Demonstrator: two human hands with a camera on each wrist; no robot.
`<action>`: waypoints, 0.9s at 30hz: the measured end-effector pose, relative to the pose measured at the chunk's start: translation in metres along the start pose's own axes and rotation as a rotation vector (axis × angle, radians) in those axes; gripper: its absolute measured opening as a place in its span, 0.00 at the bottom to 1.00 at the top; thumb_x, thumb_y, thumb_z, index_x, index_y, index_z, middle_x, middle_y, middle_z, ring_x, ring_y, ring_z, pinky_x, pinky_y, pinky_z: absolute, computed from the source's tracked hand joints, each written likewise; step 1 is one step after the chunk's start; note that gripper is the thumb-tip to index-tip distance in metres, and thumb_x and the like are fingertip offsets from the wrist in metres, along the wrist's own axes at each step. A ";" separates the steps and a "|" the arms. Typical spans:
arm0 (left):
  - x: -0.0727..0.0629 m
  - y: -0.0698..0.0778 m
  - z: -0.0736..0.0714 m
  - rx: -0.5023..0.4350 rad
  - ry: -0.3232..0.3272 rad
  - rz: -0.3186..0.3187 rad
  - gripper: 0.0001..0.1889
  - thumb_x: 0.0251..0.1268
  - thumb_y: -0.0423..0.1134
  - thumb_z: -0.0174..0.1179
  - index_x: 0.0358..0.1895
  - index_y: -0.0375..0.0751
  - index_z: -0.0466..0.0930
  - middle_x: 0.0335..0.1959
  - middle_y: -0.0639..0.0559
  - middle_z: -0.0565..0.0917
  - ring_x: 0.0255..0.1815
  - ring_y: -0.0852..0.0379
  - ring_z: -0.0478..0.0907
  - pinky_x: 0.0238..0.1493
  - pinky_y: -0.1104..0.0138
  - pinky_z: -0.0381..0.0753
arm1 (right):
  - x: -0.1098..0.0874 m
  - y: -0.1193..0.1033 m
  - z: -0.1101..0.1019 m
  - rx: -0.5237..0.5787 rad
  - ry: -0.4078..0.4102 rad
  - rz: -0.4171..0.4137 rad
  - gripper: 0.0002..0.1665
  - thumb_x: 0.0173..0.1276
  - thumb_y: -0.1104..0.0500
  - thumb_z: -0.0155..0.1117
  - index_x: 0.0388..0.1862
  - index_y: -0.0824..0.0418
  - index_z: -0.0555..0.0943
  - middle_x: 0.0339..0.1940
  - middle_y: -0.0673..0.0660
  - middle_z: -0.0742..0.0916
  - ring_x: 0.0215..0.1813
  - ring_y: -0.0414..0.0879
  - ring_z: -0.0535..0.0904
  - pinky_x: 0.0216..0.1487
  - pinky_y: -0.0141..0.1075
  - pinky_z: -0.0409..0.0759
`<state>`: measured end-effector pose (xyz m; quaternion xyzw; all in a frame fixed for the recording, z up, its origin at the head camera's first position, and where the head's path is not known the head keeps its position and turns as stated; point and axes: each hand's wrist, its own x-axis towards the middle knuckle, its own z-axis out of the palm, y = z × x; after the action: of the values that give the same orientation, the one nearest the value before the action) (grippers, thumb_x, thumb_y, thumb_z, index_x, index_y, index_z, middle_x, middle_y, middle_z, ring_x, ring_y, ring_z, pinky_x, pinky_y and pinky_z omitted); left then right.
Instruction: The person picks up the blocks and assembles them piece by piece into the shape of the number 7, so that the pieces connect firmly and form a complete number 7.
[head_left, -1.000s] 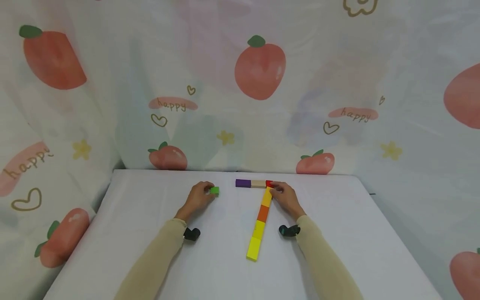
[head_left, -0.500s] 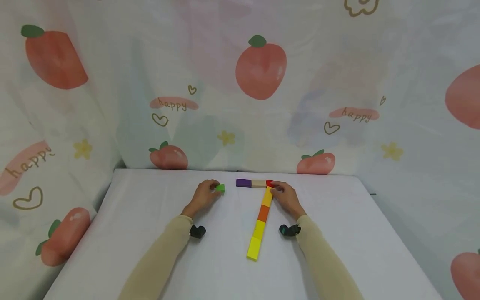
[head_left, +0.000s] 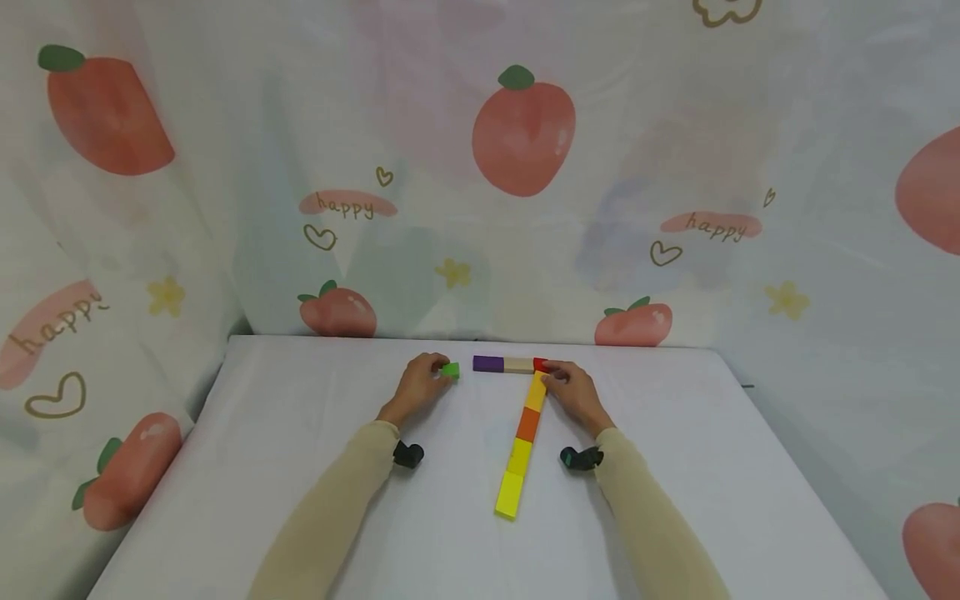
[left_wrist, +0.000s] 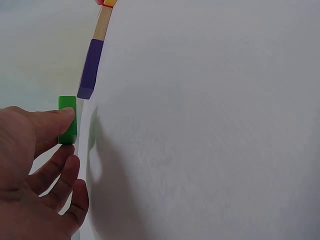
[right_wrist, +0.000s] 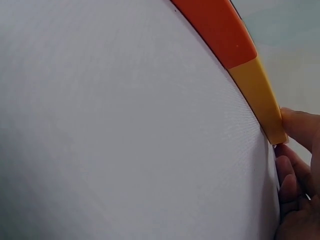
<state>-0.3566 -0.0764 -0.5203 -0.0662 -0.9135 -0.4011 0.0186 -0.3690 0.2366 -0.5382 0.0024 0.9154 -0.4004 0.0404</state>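
My left hand [head_left: 417, 387] pinches a small green block [left_wrist: 67, 120] between thumb and fingers, a short gap left of the purple block [head_left: 488, 364]. In the left wrist view, its shadow falls on the cloth beside it. A plain wooden block [head_left: 518, 365] joins the purple one to a red block [head_left: 539, 364]. At that corner my right hand [head_left: 576, 390] holds the red block's end with its fingers, its thumb against the amber block [right_wrist: 260, 95]. The red block is mostly hidden by the fingers. From the corner, the amber block, an orange block [head_left: 527, 425] and two yellow blocks [head_left: 509, 495] run toward me.
White cloth covers the table [head_left: 262, 467]. Behind it hangs a pale backdrop [head_left: 420, 108] with printed peaches and the word "happy". A black camera mount sits on each wrist, the left one [head_left: 408, 454] and the right one [head_left: 581, 458].
My left hand has moved right and slightly away from me with the green block, closer to the purple block. The right hand and the row of blocks have stayed in place.
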 end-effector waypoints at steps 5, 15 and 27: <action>0.005 0.003 0.004 -0.014 -0.007 -0.015 0.18 0.64 0.35 0.65 0.56 0.36 0.79 0.49 0.43 0.81 0.51 0.49 0.76 0.57 0.56 0.76 | -0.001 0.001 0.000 0.002 0.003 0.010 0.25 0.74 0.49 0.57 0.69 0.49 0.73 0.64 0.61 0.76 0.63 0.57 0.70 0.69 0.55 0.69; 0.015 0.003 0.005 -0.033 0.002 -0.042 0.18 0.65 0.36 0.64 0.57 0.37 0.78 0.52 0.42 0.80 0.53 0.48 0.76 0.59 0.56 0.75 | -0.001 -0.002 0.000 0.010 0.005 0.021 0.25 0.74 0.49 0.57 0.69 0.49 0.73 0.65 0.60 0.76 0.64 0.57 0.69 0.69 0.55 0.69; 0.021 0.008 0.013 -0.019 -0.011 -0.038 0.19 0.65 0.36 0.64 0.58 0.38 0.78 0.54 0.42 0.81 0.57 0.46 0.76 0.62 0.54 0.74 | 0.001 0.002 0.001 0.033 0.010 0.017 0.25 0.73 0.48 0.59 0.68 0.49 0.74 0.63 0.59 0.78 0.62 0.56 0.71 0.68 0.53 0.70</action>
<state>-0.3761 -0.0591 -0.5215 -0.0513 -0.9107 -0.4098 0.0052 -0.3696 0.2374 -0.5409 0.0128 0.9088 -0.4152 0.0394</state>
